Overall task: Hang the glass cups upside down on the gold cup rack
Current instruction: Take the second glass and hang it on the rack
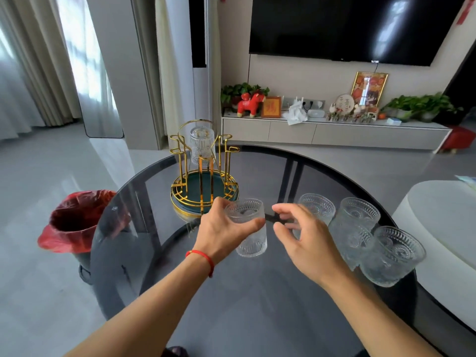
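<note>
The gold cup rack (203, 186) with a dark green base stands at the far left of the round dark glass table (257, 305). One ribbed glass cup (202, 145) hangs upside down on a far peg. My left hand (226, 233) grips another glass cup (251, 228), upright, just in front of the rack. My right hand (306, 240) hovers beside it with fingers apart, holding nothing. Several more glass cups stand upright on the right: one (318, 206) behind my right hand, one (359, 212) further right, one (394, 256) nearest the edge.
A bin lined with a red bag (77, 220) sits on the floor left of the table. A white round table (443, 222) stands close on the right. Beyond are a TV console (332, 132) with ornaments and a wall-mounted TV (355, 27).
</note>
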Motion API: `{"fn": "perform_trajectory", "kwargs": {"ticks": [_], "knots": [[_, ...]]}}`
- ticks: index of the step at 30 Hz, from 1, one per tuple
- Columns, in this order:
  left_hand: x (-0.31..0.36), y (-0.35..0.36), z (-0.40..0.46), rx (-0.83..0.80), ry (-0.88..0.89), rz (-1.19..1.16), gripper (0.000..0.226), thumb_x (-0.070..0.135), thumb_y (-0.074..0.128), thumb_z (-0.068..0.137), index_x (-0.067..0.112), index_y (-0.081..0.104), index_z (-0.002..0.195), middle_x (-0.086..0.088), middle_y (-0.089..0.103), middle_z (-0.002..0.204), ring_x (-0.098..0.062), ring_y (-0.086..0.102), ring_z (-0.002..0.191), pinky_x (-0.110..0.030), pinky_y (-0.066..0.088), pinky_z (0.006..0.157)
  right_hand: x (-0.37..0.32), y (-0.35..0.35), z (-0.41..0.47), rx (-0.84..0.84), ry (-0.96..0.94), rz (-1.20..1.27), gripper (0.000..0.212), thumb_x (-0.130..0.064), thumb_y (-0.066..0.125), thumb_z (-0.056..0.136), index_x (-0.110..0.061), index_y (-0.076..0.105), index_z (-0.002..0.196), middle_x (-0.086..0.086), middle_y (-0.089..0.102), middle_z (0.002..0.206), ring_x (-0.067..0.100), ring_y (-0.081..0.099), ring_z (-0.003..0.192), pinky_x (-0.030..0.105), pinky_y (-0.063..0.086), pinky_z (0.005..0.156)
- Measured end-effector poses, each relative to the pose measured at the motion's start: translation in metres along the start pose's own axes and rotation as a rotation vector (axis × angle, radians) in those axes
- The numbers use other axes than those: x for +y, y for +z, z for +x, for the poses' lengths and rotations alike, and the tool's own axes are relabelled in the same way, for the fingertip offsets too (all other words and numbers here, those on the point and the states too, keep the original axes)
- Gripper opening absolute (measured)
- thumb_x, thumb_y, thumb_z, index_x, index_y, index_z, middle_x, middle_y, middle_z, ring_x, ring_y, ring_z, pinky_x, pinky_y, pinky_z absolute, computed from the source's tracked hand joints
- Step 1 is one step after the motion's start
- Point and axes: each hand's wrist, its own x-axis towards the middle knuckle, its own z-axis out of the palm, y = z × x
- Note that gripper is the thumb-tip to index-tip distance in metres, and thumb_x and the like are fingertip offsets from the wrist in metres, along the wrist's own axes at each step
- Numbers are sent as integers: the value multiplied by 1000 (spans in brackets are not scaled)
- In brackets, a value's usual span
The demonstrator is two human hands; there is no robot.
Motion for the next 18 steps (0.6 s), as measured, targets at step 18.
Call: {"fn": "perform_trajectory", "kwargs": {"ticks": [18], "knots": [[-61,-33,39,-4,196,615,45,35,60,91,22,61,134,2,59,137,-21,45,129,-39,45,105,-11,32,47,-17,520,1058,50,-36,65,94,-7,66,134,19,72,133,37,66,126,44,58,92]]}}
